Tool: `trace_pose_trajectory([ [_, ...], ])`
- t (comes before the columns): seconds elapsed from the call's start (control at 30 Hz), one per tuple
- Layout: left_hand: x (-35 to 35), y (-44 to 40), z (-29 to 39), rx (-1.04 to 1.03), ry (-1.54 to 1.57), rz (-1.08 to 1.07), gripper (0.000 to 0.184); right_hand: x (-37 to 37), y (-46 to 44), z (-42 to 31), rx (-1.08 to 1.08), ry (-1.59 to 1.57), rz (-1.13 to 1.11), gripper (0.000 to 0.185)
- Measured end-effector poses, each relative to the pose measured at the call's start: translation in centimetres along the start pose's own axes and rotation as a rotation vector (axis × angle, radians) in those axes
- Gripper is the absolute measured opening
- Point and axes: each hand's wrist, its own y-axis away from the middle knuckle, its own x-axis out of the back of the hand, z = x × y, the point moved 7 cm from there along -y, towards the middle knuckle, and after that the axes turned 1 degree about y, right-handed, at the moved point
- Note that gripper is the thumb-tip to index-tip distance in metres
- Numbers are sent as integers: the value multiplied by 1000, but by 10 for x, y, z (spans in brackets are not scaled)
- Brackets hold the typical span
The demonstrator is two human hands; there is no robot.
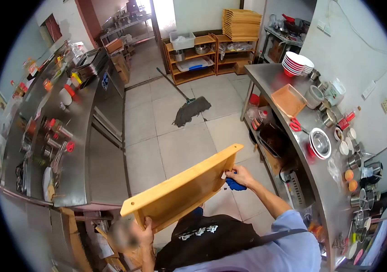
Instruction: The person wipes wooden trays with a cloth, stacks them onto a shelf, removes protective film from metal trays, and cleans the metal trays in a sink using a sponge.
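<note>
A light wooden tray (182, 181) is held up on its edge in front of my body, slanting from lower left to upper right. My left hand (143, 233) grips its near left end, thumb on the wood and the other fingers mostly hidden. At the right end, my right hand (241, 176) has its fingers closed on the tray's end wall. A blue cloth (235, 183) hangs beneath that same hand, bunched against the tray. Part of the tray's underside faces away from me and is hidden.
A mop (193, 111) lies on the tiled floor ahead. Steel counters stand left (78, 149) and right (266, 75), crowded with bowls, bottles and utensils. Low wooden shelves (193, 75) at the back bear a stack of similar trays (241, 26).
</note>
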Motion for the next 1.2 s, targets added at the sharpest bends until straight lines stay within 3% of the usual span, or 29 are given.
trace_pose_trajectory([
  [0.1, -27, -86, -12, -205, -56, -1, 19, 23, -76, 0, 113, -1, 106, 21],
  [0.13, -40, -114, 0, -167, 0, -2, 18, 38, -72, -34, -11, -78, 88, 23],
  [0.2, -68, -174, 11, -162, 139, -37, 18, 73, -99, -67, 51, 74, 204, 28],
  [0.27, -97, -226, 21, -103, 172, -120, 16, 102, -127, -71, 78, 108, 260, 32],
  [0.37, -149, -302, 33, -120, 259, -191, 13, 143, -166, -85, -94, -31, 252, 32],
  [0.5, -231, -382, 70, -80, 213, -318, 12, 200, -237, -68, -53, 1, 367, 32],
  [0.57, -272, -420, 82, -88, 207, -354, 11, 219, -287, -46, -65, -103, 352, 32],
  [0.67, -329, -473, 91, -94, 325, -365, 9, 256, -343, -69, -122, -302, 222, 31],
  [0.77, -372, -525, 109, -76, 321, -307, 9, 313, -413, -90, 168, 43, 425, 30],
  [0.9, -427, -585, 128, -8, 284, -243, 13, 376, -494, -113, 125, -52, 291, 31],
  [0.93, -436, -597, 131, 10, 305, -205, 14, 385, -514, -111, 79, -200, 201, 33],
  [1.13, -498, -696, 139, 158, 449, -35, 14, 451, -617, -84, 91, -301, 245, 31],
  [1.2, -527, -735, 143, 192, 562, -65, 16, 474, -639, -73, 50, -314, 273, 32],
])
